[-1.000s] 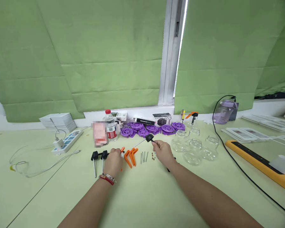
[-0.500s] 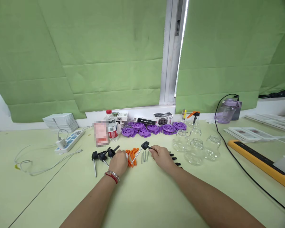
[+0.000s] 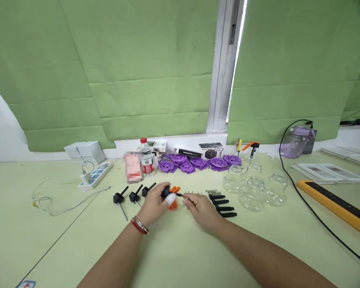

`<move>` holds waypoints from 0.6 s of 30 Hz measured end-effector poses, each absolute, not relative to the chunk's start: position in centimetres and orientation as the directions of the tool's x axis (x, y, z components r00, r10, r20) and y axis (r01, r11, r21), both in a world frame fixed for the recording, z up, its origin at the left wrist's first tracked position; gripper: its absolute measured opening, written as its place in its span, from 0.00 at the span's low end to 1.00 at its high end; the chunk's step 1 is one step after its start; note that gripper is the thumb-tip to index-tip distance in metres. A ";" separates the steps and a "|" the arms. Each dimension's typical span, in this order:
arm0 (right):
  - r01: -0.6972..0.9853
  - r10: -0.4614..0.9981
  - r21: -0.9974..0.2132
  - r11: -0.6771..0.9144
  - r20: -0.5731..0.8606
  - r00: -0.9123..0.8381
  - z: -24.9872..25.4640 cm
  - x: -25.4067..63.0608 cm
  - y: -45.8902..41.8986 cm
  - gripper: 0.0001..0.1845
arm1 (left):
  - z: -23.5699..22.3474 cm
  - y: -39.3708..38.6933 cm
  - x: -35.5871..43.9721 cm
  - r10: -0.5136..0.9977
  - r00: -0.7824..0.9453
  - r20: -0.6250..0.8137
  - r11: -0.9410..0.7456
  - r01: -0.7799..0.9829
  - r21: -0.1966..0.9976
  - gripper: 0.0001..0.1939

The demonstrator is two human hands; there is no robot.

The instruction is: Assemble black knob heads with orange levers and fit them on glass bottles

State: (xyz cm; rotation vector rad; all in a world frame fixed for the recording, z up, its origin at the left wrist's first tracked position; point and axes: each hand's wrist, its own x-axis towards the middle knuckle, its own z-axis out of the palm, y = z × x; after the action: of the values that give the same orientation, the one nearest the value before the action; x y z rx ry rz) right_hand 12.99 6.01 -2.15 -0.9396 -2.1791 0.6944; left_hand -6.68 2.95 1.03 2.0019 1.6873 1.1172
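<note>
A black cap piece (image 3: 165,192) with a thin black stem is held between my two hands. My left hand (image 3: 154,205), with white wrapping at the thumb, closes around its head. My right hand (image 3: 202,209) pinches the stem's right end. Several orange levers (image 3: 175,205) lie partly hidden behind the left fingers. To the left, similar black cap pieces (image 3: 134,196) with metal rods rest in a row. Near the right hand lie several black tubes (image 3: 224,208), springs (image 3: 211,191) and small screws (image 3: 188,193).
Purple plastic discs (image 3: 187,167) line the back beside a water bottle (image 3: 148,163). Clear glass bottles (image 3: 252,196) stand right of the tubes. A yellow-and-black power strip (image 3: 333,206) and black cable lie far right. A white power strip (image 3: 99,175) sits left.
My left hand has left the row of cap pieces and taken hold of the head of the piece in my right hand. The row is spread apart. The view has swung slightly left.
</note>
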 end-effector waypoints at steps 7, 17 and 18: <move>0.436 0.798 -0.699 0.567 0.335 -0.501 -2.2 13.6 6.6 0.17 | 2.8 2.6 -21.0 0.488 -0.834 0.256 0.650 0.543 0.531 0.28; 0.455 0.820 -0.692 0.561 0.388 -0.421 -1.5 14.2 7.5 0.16 | -1.1 4.0 -23.7 0.603 -0.797 -0.012 0.729 0.545 0.414 0.29; 0.441 0.837 -0.719 0.537 0.387 -0.388 -1.4 14.5 7.8 0.16 | -1.2 4.2 -23.6 0.607 -0.794 -0.015 0.730 0.550 0.405 0.30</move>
State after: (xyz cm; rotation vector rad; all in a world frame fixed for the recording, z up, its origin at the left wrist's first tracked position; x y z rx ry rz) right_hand 14.48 7.80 -1.37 -1.0323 -2.0217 0.6682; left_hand -23.59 4.17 -1.23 0.9375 2.7838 0.5821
